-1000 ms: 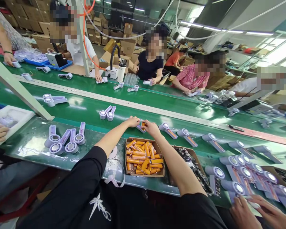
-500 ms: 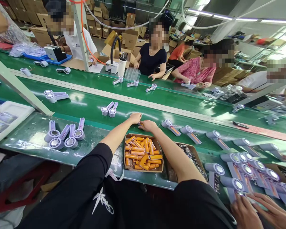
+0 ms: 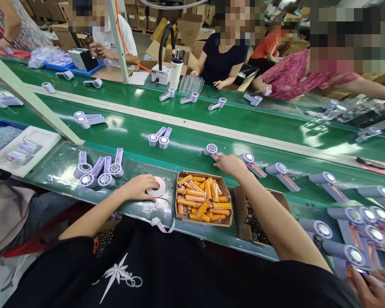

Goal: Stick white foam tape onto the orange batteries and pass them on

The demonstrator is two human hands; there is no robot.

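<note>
On the near bench, my left hand (image 3: 140,187) has its fingers curled over the edge of a roll of white tape (image 3: 159,188), with a loose strip trailing toward the bench edge. My right hand (image 3: 230,165) is at the belt, fingers closed on the handle end of a lilac handheld fan body (image 3: 211,149); the fingertips are partly hidden. Between my arms, a cardboard box (image 3: 180,219) holds many orange wrapped battery cells (image 3: 195,193). Beneath my right forearm is a second box (image 3: 243,214) of small dark parts.
Several fan bodies (image 3: 105,179) stand left of the tape. More fan bodies (image 3: 277,168) line the belt (image 3: 125,147) to the right. A co-worker's hands (image 3: 368,284) work at the lower right. A white post (image 3: 35,96) slants at left; people sit across the belt.
My hands were together at the belt and are now apart. My left hand came back to the tape roll; my right is at a fan handle. The view has shifted.
</note>
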